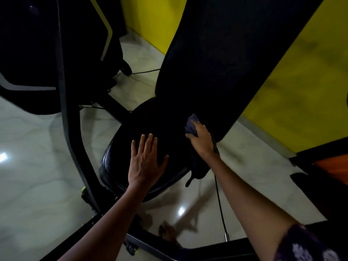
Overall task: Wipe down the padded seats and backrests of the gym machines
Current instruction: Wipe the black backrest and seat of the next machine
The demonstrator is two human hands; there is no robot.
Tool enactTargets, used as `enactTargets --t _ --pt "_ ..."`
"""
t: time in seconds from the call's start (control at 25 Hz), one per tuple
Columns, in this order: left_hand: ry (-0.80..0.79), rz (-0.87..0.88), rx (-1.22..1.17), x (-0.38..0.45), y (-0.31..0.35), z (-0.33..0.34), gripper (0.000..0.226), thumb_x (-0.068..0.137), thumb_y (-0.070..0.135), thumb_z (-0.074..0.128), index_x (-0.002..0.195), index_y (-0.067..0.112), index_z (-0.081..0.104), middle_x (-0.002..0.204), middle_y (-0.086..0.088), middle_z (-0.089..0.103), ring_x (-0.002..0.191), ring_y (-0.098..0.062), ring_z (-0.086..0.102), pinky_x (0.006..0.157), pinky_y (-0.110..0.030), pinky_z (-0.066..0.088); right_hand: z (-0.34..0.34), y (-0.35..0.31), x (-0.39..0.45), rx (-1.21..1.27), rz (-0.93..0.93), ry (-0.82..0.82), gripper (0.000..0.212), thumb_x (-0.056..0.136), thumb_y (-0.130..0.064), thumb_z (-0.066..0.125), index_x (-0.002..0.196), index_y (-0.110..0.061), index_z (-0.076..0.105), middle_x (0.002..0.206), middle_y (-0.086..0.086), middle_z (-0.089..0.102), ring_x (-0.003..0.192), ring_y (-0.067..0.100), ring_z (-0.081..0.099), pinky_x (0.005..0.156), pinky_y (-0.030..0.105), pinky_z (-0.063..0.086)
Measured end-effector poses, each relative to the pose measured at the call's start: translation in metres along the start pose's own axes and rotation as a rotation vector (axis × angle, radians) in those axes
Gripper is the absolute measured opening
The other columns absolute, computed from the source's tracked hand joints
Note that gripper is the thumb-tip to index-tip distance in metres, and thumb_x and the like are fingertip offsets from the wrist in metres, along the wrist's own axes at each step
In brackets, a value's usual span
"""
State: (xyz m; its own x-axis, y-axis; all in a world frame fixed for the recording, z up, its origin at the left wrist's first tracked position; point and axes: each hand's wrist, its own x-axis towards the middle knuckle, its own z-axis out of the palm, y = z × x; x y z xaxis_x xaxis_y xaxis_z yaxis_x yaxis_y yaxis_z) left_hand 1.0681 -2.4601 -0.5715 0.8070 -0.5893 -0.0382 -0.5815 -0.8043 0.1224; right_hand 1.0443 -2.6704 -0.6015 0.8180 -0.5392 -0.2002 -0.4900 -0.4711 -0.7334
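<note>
A black padded seat sits low in the middle of the view, round-edged and shiny. Above it rises a long black padded backrest, tilted up to the right. My left hand lies flat on the seat with fingers spread, holding nothing. My right hand presses a dark grey cloth against the lower end of the backrest, just above the seat. The cloth's loose end hangs down below my wrist, over the seat's right edge.
A dark curved machine frame stands left of the seat, with another black machine behind it. A thin black cable hangs down right of the seat. The floor is pale glossy tile; yellow walls close the back and right.
</note>
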Motion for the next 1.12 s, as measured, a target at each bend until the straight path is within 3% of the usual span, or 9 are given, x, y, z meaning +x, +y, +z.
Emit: enactTargets --t 0.16,0.24,0.44,0.52,0.68,0.88,1.0,1.12 --pt "-0.004 -0.004 -0.001 0.001 0.003 -0.002 0.068 0.088 0.050 0.030 0.133 0.003 0.051 0.141 -0.016 0.048 0.133 -0.036 0.041 0.110 -0.056 0.029 0.021 -0.013 -0.072 0.005 -0.248 -0.026 0.068 0.083 -0.056 0.053 0.142 -0.029 0.037 0.149 -0.008 0.033 0.142 0.010 0.018 0.118 0.030 0.004" --pt "0.000 -0.019 -0.012 0.001 0.004 -0.002 0.065 0.089 0.049 0.031 0.132 0.004 0.052 0.140 -0.014 0.049 0.133 -0.035 0.041 0.111 -0.054 0.027 0.018 0.000 -0.070 -0.039 -0.330 -0.038 0.065 0.082 -0.058 0.048 0.140 -0.029 0.039 0.147 -0.006 0.039 0.141 0.012 0.024 0.116 0.027 0.005" --pt "0.006 -0.031 0.012 0.002 0.003 -0.001 0.065 0.090 0.051 0.033 0.134 0.007 0.050 0.143 -0.012 0.046 0.136 -0.032 0.037 0.112 -0.053 0.026 0.007 0.022 0.009 -0.062 -0.147 0.113 0.063 0.085 -0.043 0.065 0.138 -0.012 0.048 0.142 0.010 0.048 0.136 0.028 0.037 0.114 0.042 0.023" --pt "0.009 -0.022 0.015 0.003 0.002 -0.001 0.064 0.090 0.051 0.033 0.133 0.007 0.051 0.142 -0.012 0.047 0.136 -0.032 0.038 0.111 -0.054 0.028 0.005 0.027 0.032 -0.065 -0.081 0.123 0.060 0.089 -0.038 0.062 0.140 -0.011 0.045 0.144 0.013 0.045 0.135 0.031 0.038 0.111 0.047 0.029" --pt "0.010 -0.020 0.022 0.003 0.001 0.001 0.064 0.089 0.051 0.034 0.132 0.008 0.052 0.142 -0.012 0.047 0.135 -0.032 0.038 0.110 -0.055 0.029 0.011 0.013 0.027 -0.113 -0.003 0.115 0.060 0.093 -0.042 0.054 0.143 -0.015 0.040 0.150 0.009 0.038 0.140 0.029 0.031 0.114 0.046 0.023" --pt "-0.002 -0.025 0.026 0.005 0.002 0.000 0.063 0.089 0.050 0.032 0.132 0.008 0.053 0.142 -0.012 0.047 0.134 -0.032 0.040 0.108 -0.056 0.033 0.036 -0.011 -0.065 -0.126 -0.231 0.082 0.061 0.088 -0.056 0.041 0.140 -0.024 0.044 0.147 -0.008 0.039 0.141 0.010 0.022 0.116 0.032 0.008" --pt "-0.005 -0.037 0.029 0.006 0.002 -0.001 0.063 0.089 0.051 0.033 0.132 0.009 0.052 0.142 -0.011 0.047 0.135 -0.031 0.040 0.108 -0.055 0.031 0.022 0.000 -0.031 -0.159 -0.271 0.025 0.064 0.084 -0.060 0.042 0.139 -0.026 0.045 0.148 -0.004 0.039 0.140 0.011 0.023 0.114 0.030 0.007" --pt "0.002 -0.034 0.048 0.007 0.002 0.001 0.062 0.089 0.050 0.033 0.131 0.009 0.053 0.140 -0.012 0.049 0.133 -0.032 0.042 0.110 -0.054 0.027 0.012 0.013 0.030 -0.166 -0.167 -0.011 0.067 0.085 -0.055 0.048 0.143 -0.022 0.040 0.152 0.000 0.034 0.143 0.020 0.023 0.115 0.037 0.010"
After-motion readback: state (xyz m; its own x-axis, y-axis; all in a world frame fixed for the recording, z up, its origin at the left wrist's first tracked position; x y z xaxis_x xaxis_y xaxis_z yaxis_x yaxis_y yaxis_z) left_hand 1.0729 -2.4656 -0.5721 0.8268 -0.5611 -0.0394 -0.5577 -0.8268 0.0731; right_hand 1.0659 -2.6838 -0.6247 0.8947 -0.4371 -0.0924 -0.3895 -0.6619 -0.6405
